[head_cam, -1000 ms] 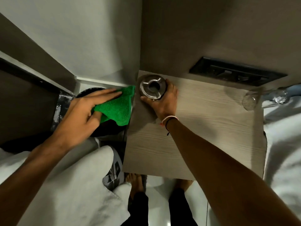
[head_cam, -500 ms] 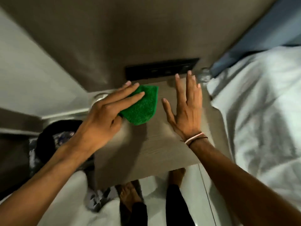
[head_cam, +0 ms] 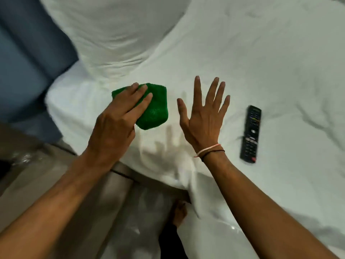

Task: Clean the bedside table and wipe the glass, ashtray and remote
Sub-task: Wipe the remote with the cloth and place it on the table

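Left hand [head_cam: 113, 126] over the white bed sheet [head_cam: 261, 58], fingers flat on top of a folded green cloth [head_cam: 155, 111], holding it from above. Just beside, right hand [head_cam: 202, 118] spread wide, all 5 fingers apart, holding nothing. Further right, black remote [head_cam: 250, 134] flat on the sheet, apart from both hands.

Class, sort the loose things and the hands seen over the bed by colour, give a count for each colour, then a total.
Green: 1, the cloth
Black: 1, the remote
White: 1, the pillow
Bare hands: 2, the left hand on the cloth and the right hand spread open
Total: 5
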Tool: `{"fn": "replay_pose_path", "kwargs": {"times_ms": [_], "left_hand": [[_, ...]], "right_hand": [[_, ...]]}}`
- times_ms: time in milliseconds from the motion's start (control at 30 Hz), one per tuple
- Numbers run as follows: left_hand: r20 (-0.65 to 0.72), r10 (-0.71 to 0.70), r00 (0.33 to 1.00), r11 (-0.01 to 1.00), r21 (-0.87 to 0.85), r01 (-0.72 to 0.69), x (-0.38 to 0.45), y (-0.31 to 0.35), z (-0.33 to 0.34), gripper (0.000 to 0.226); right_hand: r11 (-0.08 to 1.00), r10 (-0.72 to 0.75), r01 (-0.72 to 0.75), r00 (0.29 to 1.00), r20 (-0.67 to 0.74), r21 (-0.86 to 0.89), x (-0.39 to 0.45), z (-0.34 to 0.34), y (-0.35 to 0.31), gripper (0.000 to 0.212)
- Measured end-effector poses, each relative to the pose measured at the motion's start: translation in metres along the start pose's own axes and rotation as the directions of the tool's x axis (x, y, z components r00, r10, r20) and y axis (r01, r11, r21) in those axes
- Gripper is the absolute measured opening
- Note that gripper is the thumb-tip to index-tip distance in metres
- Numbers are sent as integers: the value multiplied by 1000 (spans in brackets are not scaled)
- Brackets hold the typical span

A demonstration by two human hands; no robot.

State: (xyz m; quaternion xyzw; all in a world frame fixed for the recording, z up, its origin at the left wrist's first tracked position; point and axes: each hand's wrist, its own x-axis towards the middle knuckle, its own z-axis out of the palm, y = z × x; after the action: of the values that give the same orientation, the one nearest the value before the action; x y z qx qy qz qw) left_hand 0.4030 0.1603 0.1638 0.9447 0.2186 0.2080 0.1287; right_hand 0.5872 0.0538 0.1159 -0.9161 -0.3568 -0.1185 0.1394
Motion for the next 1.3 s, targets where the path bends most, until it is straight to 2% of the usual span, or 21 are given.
{"fn": "replay_pose_path", "kwargs": {"times_ms": [67, 200, 300, 433, 600, 733, 800, 833, 900, 967, 1000, 1033, 1067, 1100, 1167, 1233, 1300], "left_hand": [[35, 83, 996, 996, 11, -84, 29, 27, 30, 73], [69, 187, 980, 982, -13, -187, 63, 71, 79, 65], [100, 231, 968, 973, -43, -228, 76, 90, 104, 64], [107, 236, 966, 971, -61, -230, 80, 93, 110, 61], [85, 186, 979, 982, -54, -182, 70, 72, 91, 66], [17, 43, 999, 997, -58, -42, 41, 47, 53, 74], [-42, -36, 998, 998, -54, 33, 19, 28, 28, 75], [-71, -64, 995, 997, -49, 61, 11, 23, 18, 73], [-151, -165, 975, 986, -42, 161, -20, -5, -14, 69], [-218, -271, 937, 962, -46, 268, -52, -32, -42, 71], [-259, -329, 908, 943, -41, 330, -72, -47, -59, 73], [-292, -385, 876, 920, -45, 389, -92, -62, -72, 75], [-329, -440, 836, 892, -52, 449, -118, -76, -88, 78], [-347, -488, 801, 865, -64, 498, -139, -87, -99, 81], [-384, -582, 717, 798, -101, 594, -192, -107, -120, 84], [-390, -656, 647, 738, -148, 658, -236, -118, -129, 84], [-387, -727, 567, 665, -190, 723, -280, -126, -134, 83]], "right_hand": [[992, 120, -118, 992, 39, -40, 6, 0, 51, 71], [961, 270, -265, 961, 54, -78, 4, 6, 123, 59], [909, 415, -407, 902, 120, -86, -3, 10, 161, 60], [814, 519, -554, 828, 212, 176, -13, 15, 175, 56], [817, 477, -493, 869, 130, 299, -11, 12, 160, 46], [792, 338, -305, 940, 36, 529, -8, 0, 103, 38], [664, 273, -238, 960, 67, 709, -10, -4, 55, 37], [565, 267, -257, 956, 122, 784, -11, -6, 36, 36], [317, 198, -366, 928, 317, 875, -20, -7, -25, 33], [34, 74, -517, 855, 514, 855, -40, -7, -79, 25], [-104, -12, -606, 794, 608, 789, -54, -7, -107, 23], [-222, -116, -698, 712, 692, 681, -70, -7, -131, 25], [-290, -232, -787, 610, 758, 545, -89, -6, -156, 31], [-320, -346, -855, 506, 790, 408, -106, -5, -174, 38], [-294, -524, -936, 327, 787, 193, -145, 0, -210, 46], [-279, -626, -960, 208, 752, 34, -180, 6, -233, 45], [-219, -685, -974, 115, 720, -53, -220, 13, -259, 47]]}}
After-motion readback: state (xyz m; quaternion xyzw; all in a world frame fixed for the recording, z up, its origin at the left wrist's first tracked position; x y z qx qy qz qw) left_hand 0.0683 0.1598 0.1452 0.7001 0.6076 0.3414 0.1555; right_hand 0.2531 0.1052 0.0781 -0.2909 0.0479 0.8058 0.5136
